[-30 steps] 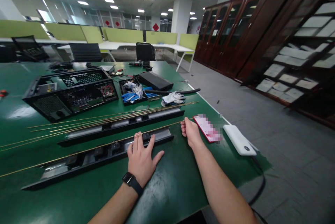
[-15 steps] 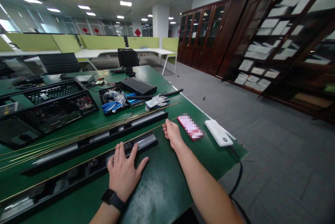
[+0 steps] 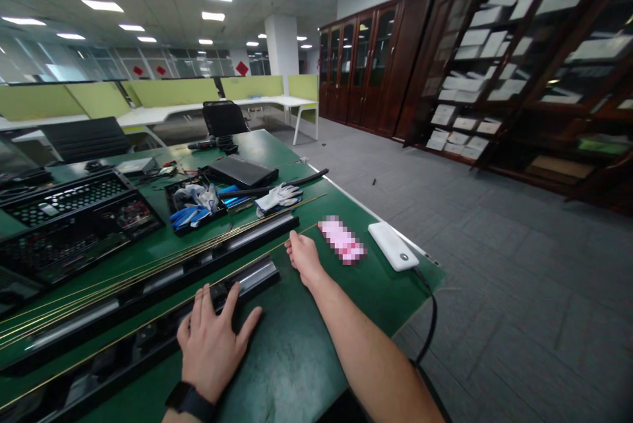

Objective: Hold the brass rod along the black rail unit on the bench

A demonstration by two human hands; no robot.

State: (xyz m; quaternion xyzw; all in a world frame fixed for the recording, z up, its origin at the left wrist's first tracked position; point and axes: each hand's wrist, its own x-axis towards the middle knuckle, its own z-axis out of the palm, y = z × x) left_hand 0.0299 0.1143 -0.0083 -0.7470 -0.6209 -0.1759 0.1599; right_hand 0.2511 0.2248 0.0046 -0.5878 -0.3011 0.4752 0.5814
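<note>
My left hand (image 3: 215,337) lies with fingers spread over the near black rail (image 3: 257,278), its fingertips on the rail's upper side. A thin brass-coloured rod (image 3: 261,256) runs lengthwise along that rail. My right hand (image 3: 302,255) is closed around the rod just past the rail's right end, and the rod's tip sticks out beyond the fist. Behind, a second black rail (image 3: 232,243) with a shiny strip lies parallel, with several more thin rods (image 3: 163,258) along it.
A phone with a blurred screen (image 3: 341,238) and a white power bank (image 3: 393,246) with a black cable lie right of my right hand. Farther back are white gloves (image 3: 279,197), a black tray of blue-and-white gloves (image 3: 195,202) and a black metal chassis (image 3: 79,225).
The view has turned a little to the right, so everything appears shifted left. Both hands keep about the same places on the rail and the rod.
</note>
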